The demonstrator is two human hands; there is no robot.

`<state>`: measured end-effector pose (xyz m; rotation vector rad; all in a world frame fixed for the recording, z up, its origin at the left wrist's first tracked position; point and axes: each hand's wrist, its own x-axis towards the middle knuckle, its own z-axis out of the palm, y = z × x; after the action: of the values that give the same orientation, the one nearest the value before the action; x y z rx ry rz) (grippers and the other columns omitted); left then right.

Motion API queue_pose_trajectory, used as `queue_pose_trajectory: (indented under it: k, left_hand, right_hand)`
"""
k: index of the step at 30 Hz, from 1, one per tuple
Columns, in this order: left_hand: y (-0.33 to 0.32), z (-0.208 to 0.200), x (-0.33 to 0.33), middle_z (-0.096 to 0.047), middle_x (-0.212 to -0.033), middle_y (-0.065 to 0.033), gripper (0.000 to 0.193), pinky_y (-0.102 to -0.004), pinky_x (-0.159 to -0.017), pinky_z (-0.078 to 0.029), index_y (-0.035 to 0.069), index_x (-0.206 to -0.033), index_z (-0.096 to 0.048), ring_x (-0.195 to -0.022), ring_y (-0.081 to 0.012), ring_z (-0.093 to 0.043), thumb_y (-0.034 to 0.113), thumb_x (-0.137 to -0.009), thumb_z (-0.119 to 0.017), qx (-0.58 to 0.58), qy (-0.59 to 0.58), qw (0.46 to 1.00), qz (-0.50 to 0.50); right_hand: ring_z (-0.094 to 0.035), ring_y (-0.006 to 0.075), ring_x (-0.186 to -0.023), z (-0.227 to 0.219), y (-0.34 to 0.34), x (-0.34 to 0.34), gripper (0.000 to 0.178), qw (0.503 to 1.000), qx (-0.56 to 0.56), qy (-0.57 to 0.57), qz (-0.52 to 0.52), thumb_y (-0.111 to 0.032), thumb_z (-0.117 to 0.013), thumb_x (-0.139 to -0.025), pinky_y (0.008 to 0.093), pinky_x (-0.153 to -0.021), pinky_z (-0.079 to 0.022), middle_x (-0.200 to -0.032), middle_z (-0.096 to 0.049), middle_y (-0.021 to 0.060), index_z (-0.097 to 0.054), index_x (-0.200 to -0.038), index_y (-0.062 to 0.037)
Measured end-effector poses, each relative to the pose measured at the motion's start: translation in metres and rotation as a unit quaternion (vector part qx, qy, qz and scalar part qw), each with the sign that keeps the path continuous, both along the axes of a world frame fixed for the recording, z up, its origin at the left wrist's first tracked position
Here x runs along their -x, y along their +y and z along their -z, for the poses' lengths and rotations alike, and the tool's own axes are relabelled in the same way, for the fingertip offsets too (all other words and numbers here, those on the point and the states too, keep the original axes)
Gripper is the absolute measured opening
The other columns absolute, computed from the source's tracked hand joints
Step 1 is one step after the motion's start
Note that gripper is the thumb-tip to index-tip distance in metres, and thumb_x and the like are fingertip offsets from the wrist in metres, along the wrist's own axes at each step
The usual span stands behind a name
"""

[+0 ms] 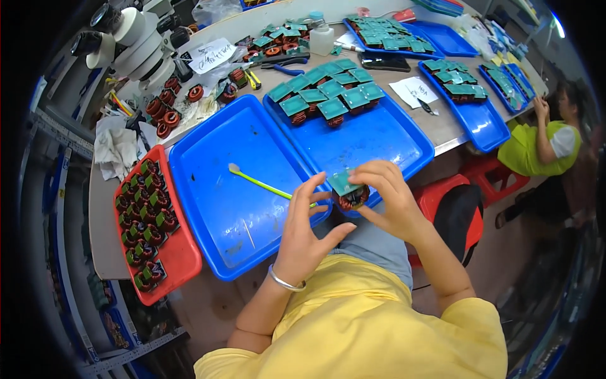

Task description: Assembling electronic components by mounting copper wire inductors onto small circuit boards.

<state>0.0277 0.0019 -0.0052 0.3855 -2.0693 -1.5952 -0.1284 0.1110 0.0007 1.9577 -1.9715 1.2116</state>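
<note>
Board [341, 183] over partly hidden coil [351, 199]; right grip [394, 203] holds both, left grip [302, 235] stands wide.

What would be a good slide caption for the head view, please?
A coil topped with a green board in the right grip, left grip open alongside, blue tray beyond.

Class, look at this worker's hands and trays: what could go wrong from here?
1. Only the right hand clearly grips the coil with its green board; the left hand is open beside it, so the piece might slip.
2. The board-topped coils crowd together in the blue tray; a bump could shift several.
</note>
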Motion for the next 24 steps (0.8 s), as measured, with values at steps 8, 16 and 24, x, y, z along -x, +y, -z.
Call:
queue_pose_trajectory:
  k: [8, 16, 24]
  left_hand:
    - [0.005, -0.012, 0.003, -0.038, -0.124, -0.0127, 0.050, -0.0325, -0.091, -0.044, 0.000, -0.116, -0.047, -0.110, -0.0224, -0.048, 0.003, -0.071, -0.069, -0.114, 0.069, 0.990, 0.048]
    - [0.001, -0.017, 0.002, -0.043, -0.119, -0.0130, 0.060, -0.0329, -0.092, -0.042, -0.003, -0.115, -0.046, -0.111, -0.0221, -0.046, 0.005, -0.064, -0.077, -0.126, 0.065, 0.989, 0.053]
    - [-0.006, -0.010, -0.011, -0.046, -0.117, -0.0127, 0.065, -0.0365, -0.091, -0.044, -0.003, -0.118, -0.042, -0.108, -0.0241, -0.049, -0.004, -0.061, -0.075, -0.325, 0.144, 0.934, -0.041]
  right_hand:
    - [-0.053, 0.0283, -0.098, -0.010, 0.012, -0.008, 0.071, 0.993, 0.049, -0.078, -0.068, 0.000, -0.076, -0.057, 0.0363, -0.081, -0.045, -0.106, -0.056, 0.0132, -0.041, -0.119, -0.0036]
    - [-0.054, 0.0271, -0.096, -0.016, 0.005, -0.003, 0.076, 0.983, 0.036, -0.145, -0.108, -0.006, -0.080, -0.057, 0.0353, -0.082, -0.044, -0.106, -0.056, 0.0136, -0.039, -0.122, -0.0028]
    - [-0.056, 0.0236, -0.096, -0.015, 0.020, 0.100, 0.029, 0.966, 0.000, -0.193, 0.170, -0.013, -0.065, -0.073, 0.0312, -0.081, -0.043, -0.101, -0.059, 0.0122, -0.059, -0.098, 0.0007]
